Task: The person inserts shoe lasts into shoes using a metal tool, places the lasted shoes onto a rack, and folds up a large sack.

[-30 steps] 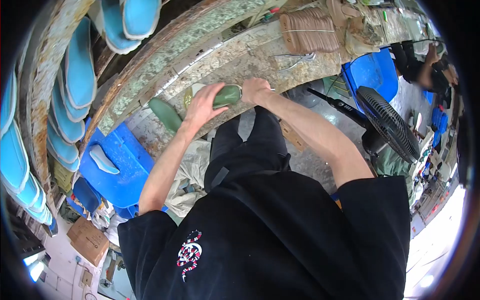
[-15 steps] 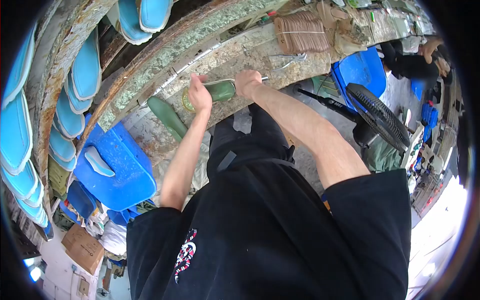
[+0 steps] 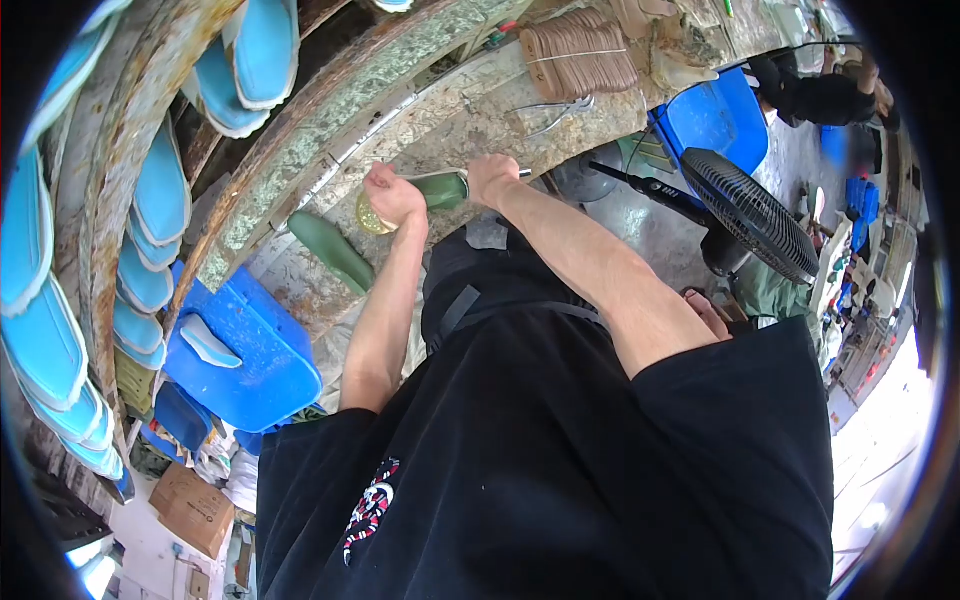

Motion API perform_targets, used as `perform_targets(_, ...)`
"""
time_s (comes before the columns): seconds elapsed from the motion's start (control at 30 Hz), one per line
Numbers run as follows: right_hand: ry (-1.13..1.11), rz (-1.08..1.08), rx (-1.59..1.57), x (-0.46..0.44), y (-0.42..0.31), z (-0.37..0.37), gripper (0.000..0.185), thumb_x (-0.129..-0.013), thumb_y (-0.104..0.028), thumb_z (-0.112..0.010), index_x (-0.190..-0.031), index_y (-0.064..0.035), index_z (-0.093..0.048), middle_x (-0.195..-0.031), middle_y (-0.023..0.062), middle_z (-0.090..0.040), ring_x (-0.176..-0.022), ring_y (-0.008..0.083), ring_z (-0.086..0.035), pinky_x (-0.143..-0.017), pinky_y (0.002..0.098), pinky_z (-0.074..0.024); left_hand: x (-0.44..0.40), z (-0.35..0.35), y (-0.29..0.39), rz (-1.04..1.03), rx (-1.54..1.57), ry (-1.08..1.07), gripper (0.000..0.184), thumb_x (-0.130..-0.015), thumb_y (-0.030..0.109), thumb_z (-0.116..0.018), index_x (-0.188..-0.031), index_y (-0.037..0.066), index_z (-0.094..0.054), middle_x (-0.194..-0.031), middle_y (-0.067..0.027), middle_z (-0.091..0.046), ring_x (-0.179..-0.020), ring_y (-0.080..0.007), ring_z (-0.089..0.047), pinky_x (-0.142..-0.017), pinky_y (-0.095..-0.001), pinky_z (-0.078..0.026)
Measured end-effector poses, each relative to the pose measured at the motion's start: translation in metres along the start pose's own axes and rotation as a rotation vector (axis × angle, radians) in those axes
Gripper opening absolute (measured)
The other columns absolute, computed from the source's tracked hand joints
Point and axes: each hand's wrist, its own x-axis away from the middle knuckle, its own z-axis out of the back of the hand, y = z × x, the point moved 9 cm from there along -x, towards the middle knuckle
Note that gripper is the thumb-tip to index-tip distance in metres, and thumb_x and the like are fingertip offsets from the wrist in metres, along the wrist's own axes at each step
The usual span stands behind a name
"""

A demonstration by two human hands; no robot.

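My left hand [image 3: 398,198] is closed, its fingers curled, just above a yellow round object [image 3: 371,214] on the bench. Whether anything is pinched in those fingers is hidden. Wrapped in a fist, my right hand [image 3: 492,181] grips a slim tool whose metal end [image 3: 525,173] sticks out on the right. Between the two hands lies a green, foot-shaped piece [image 3: 440,191], like a shoe last, with a pale edge by my right hand. A second green foot-shaped piece [image 3: 332,251] rests to the left, near my left forearm.
Pliers [image 3: 556,116] and a tied bundle of brown pieces [image 3: 573,56] lie farther back on the worn bench [image 3: 450,120]. Racks of blue insoles [image 3: 160,190] stand left. Below them is a blue bin [image 3: 245,350]. A black fan [image 3: 748,212] and blue chair [image 3: 712,125] are right; another person [image 3: 825,98] is beyond.
My left hand's fingers, spread before, are now curled in. My right hand keeps its grip. The whole view has shifted slightly, and more floor shows beside the fan.
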Motion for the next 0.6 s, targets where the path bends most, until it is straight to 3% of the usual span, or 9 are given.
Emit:
perform_targets(0.23,0.002,0.01,-0.022,-0.009,0.013,-0.003,0.029,-0.09,-0.022,-0.067,-0.116,-0.0146,-0.078,-0.118,0.0056,-0.076,-0.108,0.0251,-0.074,-0.078,0.0415,-0.0619,0.005,-0.021,-0.006,-0.12,0.017,0.02,0.041,-0.102,0.041,-0.058,-0.104,0.001,-0.067,-0.09,-0.0116,-0.077,-0.087,-0.0287,-0.072,-0.081,-0.0406,-0.054)
perform_targets(0.3,0.001,0.008,-0.038,-0.009,0.015,-0.009,0.028,-0.09,-0.021,-0.067,-0.115,-0.0148,-0.078,-0.118,0.0055,-0.076,-0.109,0.0249,-0.074,-0.078,0.0413,-0.0619,0.008,-0.022,-0.013,-0.119,-0.113,0.038,0.043,-0.1,0.043,-0.062,-0.105,0.001,-0.066,-0.086,-0.0098,-0.076,-0.079,-0.0243,-0.07,-0.076,-0.0389,-0.053)
perform_targets(0.4,-0.001,-0.023,-0.133,0.001,0.023,-0.013,0.029,-0.089,-0.022,-0.065,-0.114,-0.0129,-0.078,-0.12,0.0108,-0.075,-0.114,0.0267,-0.072,-0.091,0.0396,-0.0595,0.013,-0.031,-0.021,-0.172,-0.233,0.081,0.041,-0.097,0.045,-0.064,-0.106,0.004,-0.067,-0.084,-0.0105,-0.075,-0.08,-0.0275,-0.071,-0.077,-0.0413,-0.053)
perform_targets(0.5,-0.046,-0.02,-0.137,0.005,0.027,-0.013,0.029,-0.088,-0.02,-0.065,-0.113,-0.0123,-0.078,-0.119,0.0102,-0.075,-0.113,0.0266,-0.072,-0.089,0.0387,-0.0595,0.027,-0.046,-0.001,-0.232,-0.297,0.042,0.042,-0.097,0.046,-0.06,-0.107,0.007,-0.067,-0.088,-0.0112,-0.075,-0.082,-0.0311,-0.072,-0.077,-0.0454,-0.053)
perform_targets(0.6,-0.037,0.007,-0.144,0.01,0.022,-0.021,0.031,-0.087,-0.021,-0.065,-0.112,-0.0098,-0.078,-0.12,0.0112,-0.075,-0.114,0.0268,-0.072,-0.093,0.0391,-0.0579,0.035,-0.056,0.004,-0.163,-0.422,0.113,0.037,-0.099,0.044,-0.056,-0.104,0.009,-0.066,-0.087,-0.012,-0.076,-0.081,-0.0365,-0.072,-0.074,-0.0511,-0.052)
